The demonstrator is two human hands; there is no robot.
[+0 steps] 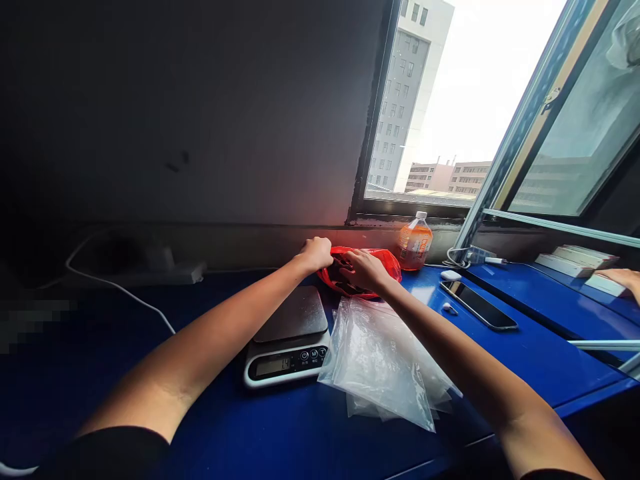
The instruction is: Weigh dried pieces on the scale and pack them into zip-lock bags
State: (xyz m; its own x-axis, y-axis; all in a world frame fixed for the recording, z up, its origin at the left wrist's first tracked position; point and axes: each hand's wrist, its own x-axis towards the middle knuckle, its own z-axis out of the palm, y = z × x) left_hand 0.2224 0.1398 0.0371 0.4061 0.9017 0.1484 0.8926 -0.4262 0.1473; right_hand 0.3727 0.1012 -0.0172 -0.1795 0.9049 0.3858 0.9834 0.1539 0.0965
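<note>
A red plastic bag with dark contents stands at the back of the blue table, its mouth facing up. My left hand is closed on the bag's left rim. Over the mouth, my right hand reaches in with its fingers apart; the fingertips are partly lost against the dark contents. Just in front of the bag lies a loose stack of clear plastic bags. To their left is a digital scale with a bare metal plate and a lit display, partly overlapped by the clear bags.
An orange drink bottle stands right of the red bag, below the window. Farther right lie a phone, an earbud and its white case. Another person's hand touches white boxes. A white cable runs at left.
</note>
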